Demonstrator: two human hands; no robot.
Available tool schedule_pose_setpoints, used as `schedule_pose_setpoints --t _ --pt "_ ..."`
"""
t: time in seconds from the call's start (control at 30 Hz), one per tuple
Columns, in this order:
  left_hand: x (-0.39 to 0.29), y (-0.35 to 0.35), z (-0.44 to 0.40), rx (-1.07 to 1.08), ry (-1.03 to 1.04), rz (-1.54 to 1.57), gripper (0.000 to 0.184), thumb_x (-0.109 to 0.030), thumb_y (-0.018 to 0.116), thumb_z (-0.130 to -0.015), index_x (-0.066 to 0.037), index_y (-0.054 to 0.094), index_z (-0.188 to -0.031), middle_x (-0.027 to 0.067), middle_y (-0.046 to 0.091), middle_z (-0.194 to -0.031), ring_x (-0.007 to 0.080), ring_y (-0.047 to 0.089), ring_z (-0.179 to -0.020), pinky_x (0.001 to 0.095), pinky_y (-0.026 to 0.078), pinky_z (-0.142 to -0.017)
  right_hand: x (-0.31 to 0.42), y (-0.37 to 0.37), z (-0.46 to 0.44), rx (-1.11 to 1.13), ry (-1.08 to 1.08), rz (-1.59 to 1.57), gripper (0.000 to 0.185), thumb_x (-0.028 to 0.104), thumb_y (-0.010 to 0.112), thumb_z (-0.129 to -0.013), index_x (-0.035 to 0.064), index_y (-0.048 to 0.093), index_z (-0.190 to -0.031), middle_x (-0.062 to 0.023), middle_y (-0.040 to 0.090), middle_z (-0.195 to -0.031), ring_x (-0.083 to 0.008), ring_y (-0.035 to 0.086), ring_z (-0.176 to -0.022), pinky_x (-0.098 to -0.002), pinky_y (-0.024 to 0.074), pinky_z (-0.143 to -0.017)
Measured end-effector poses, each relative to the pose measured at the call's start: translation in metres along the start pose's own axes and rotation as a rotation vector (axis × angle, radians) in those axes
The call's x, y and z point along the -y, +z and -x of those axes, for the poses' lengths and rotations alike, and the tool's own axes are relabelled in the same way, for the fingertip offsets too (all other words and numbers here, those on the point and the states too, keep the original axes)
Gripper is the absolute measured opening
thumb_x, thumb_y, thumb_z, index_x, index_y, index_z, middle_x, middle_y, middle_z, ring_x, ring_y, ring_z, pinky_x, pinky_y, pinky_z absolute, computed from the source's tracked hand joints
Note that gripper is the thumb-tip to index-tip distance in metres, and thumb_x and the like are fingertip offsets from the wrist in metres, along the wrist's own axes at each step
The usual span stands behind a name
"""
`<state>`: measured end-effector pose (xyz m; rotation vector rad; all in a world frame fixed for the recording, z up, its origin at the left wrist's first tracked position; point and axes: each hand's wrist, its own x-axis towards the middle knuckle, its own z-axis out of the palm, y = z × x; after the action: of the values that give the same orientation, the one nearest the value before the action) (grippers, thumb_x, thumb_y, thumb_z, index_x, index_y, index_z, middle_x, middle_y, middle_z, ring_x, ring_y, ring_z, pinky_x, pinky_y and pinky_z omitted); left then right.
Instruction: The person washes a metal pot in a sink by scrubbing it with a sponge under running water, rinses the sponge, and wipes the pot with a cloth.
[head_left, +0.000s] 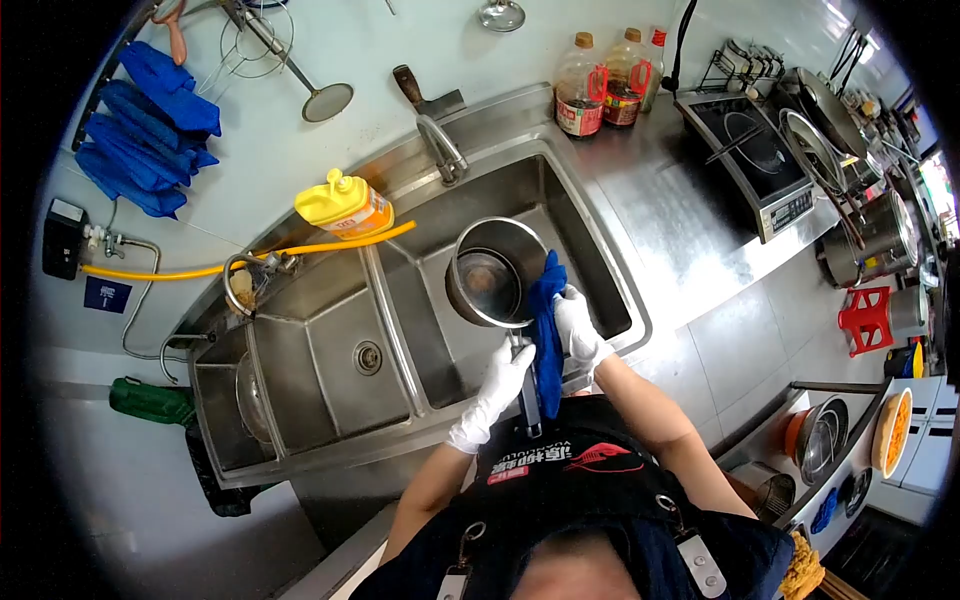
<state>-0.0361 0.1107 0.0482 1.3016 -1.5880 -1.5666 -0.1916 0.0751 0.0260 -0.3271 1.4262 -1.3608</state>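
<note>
A deep steel saucepan (462,290) is held tilted over the right-hand sink basin, its mouth turned up so that the inside shows. My left hand (505,382), in a white glove, is closed around the base of the pan's long handle (530,405), which points back toward my apron. A blue cloth (547,335) is bunched in my gloved right hand (577,325), against the outer right side of the pan near the rim. The cloth's lower end hangs down beside the handle. Part of my right fingers is hidden by the cloth.
The steel sink (400,350) has a faucet (440,150) at the back. A yellow jug (343,205) and yellow hose (200,272) are behind it. Bottles (580,90) and an induction cooker (745,150) stand on the right counter. Blue cloths (150,130) hang at left.
</note>
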Motion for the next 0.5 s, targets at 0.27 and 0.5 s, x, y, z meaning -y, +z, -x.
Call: schedule_pose_setpoints --t 0.27,0.5 --pt "-0.054 -0.069 0.016 0.494 -0.266 -0.030 0.013 -0.016 0.050 -0.091 -0.004 0.049 -0.087 0.0012 0.052 -0.063 0.0104 0.051 -0.049 0.0261 0.044 -0.049 0.079 -0.032 -0.017 0.178 -0.482 0.661 0.024 0.007 0.056 -0.084 -0.0015 0.058 -0.106 -0.0193 0.065 -0.092 -0.0259 0.064 -0.083 -0.0324 0.0483 -0.075" --pt "-0.078 -0.101 -0.002 0.762 -0.317 -0.293 0.016 -0.015 0.051 -0.090 -0.003 0.050 -0.080 0.0008 0.051 -0.059 0.0089 0.049 -0.047 0.0250 0.041 -0.045 0.141 -0.007 -0.011 0.538 -1.225 1.475 0.018 0.008 0.056 -0.075 0.0069 0.057 -0.093 -0.0143 0.059 -0.080 -0.0310 0.062 -0.076 -0.0388 0.0503 -0.066"
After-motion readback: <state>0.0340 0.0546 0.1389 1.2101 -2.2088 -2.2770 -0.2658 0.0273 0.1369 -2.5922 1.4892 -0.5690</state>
